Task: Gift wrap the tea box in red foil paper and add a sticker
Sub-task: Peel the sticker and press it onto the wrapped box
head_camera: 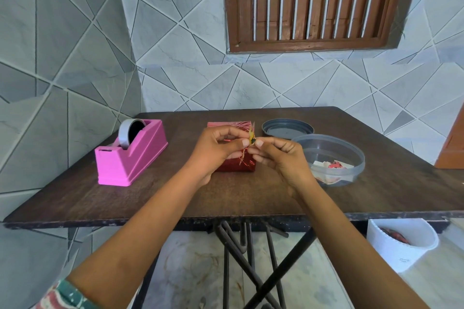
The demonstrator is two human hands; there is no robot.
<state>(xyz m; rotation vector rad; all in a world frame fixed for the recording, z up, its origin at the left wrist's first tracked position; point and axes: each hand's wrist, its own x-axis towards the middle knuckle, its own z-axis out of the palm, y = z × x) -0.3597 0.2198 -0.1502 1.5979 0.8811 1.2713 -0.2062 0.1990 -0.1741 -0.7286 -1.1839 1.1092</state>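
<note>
pinching a small yellow-green sticker (251,139) btwn thumb & forefinger of left hand (216,150) and thumb & forefinger of right hand (281,158), fingertips nearly meeting, other fingers curled in. held just above the tea box (238,167), already covered in red foil, lying flat at ctr of the dark wood table (175,198), partly hidden behind both hands. can't tell if sticker backing on or off, too small

to the left, well apart from the box: pink tape dispenser (130,158) w/ grey tape roll (128,133) seated in it

to the right, near the box: grey lid (287,129) lying flat, and just in front of it a clear round tub (360,158) w/ paper bits (331,165), white & pink, inside

below the table edge at far right: white bin (401,246) w/ red scraps in it

behind: grey tiled wall (75,57) & brown slatted window shutter (313,0)
</note>
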